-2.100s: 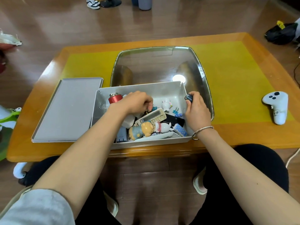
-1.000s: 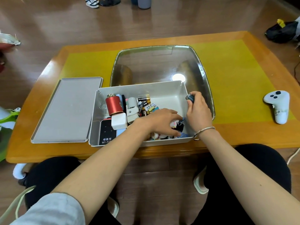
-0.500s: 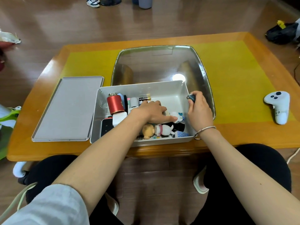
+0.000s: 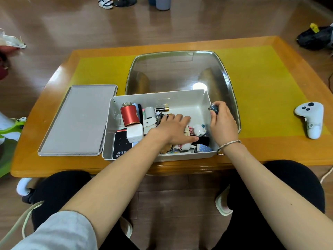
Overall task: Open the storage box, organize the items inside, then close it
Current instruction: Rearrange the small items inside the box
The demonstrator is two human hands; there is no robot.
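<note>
Head view looks down on the storage box (image 4: 189, 100), lidless at the near edge of the tabletop (image 4: 270, 87), with its grey lid (image 4: 77, 120) lying flat just beside it at nine o'clock, out of the way so both hands can work inside. The left hand (image 4: 173, 129) reaches in with fingers straight and spread, resting on the loose clutter near the middle, apparently to push or sort it; it grips nothing that I can see. The right hand (image 4: 222, 123) sits at the box's three o'clock wall, fingers curled round a small dark object (image 4: 213, 108), probably held aside until a spot is found. Toward nine o'clock inside the box, things already look ordered: a red canister (image 4: 129, 115) stands upright, a white charger (image 4: 134, 135) lies just at its six o'clock, and batteries (image 4: 162, 109) lie toward twelve. Small figurines (image 4: 198, 129) lie jumbled at the box's five o'clock, so sorting seems unfinished. A white controller (image 4: 310, 120) rests well apart at three o'clock.
</note>
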